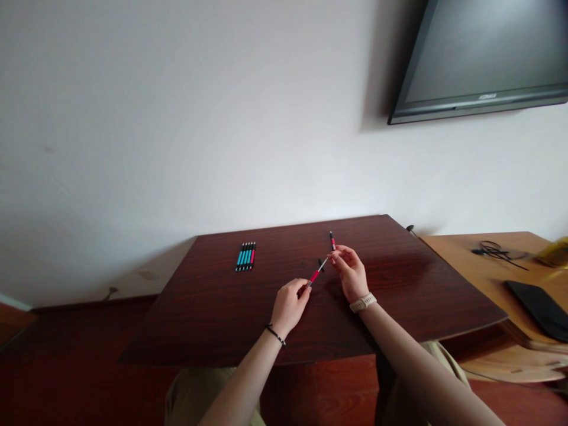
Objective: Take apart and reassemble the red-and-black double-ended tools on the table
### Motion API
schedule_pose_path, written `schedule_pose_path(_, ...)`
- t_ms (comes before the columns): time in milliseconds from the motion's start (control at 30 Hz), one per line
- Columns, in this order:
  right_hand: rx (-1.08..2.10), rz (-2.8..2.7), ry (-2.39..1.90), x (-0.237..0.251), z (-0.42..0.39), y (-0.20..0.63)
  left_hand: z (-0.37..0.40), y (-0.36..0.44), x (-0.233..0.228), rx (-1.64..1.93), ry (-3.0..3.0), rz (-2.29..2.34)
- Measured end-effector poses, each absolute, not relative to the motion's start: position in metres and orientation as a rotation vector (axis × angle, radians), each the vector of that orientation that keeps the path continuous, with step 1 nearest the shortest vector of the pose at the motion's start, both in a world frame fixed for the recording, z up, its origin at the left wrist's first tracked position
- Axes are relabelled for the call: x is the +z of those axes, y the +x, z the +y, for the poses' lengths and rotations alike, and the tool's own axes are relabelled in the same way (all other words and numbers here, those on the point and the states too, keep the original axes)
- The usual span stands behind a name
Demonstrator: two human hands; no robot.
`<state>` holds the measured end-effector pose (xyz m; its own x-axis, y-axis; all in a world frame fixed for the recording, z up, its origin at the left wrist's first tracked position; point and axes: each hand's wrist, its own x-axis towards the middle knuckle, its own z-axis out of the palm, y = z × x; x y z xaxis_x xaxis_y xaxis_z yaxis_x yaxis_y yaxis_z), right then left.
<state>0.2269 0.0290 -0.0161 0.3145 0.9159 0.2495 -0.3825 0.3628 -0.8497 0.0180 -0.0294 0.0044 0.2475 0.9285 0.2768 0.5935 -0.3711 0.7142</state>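
My left hand [289, 305] is closed around the barrel of a red pen [315, 276], which tilts up to the right over the table. A thin, pale refill [324, 263] sticks out of the pen's upper end. My right hand [350, 273] is closed, its fingertips pinched at the end of that refill; any smaller part between them is hidden. Just beyond the right fingers lies another red and black pen [332, 239]. A small black piece [321, 264] rests on the table behind the refill. To the left, several blue pens [244, 257] and one red pen [252, 257] lie side by side in a row.
The dark wooden table [213, 319] stands against a white wall. At right, a lighter wooden desk [448, 254] holds a coiled black cable [497, 251], a flat black device [539, 307] and something yellow [554, 253]. A screen [488, 53] hangs on the wall above.
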Motion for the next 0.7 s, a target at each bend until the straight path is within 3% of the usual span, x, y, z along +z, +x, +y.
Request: schedule_pose_path(700, 1.097, -1.058, -0.764, -0.003, 0.017, 0.221, -0.029, 0.02, 0.006, 0.984, 2.058, 1.367)
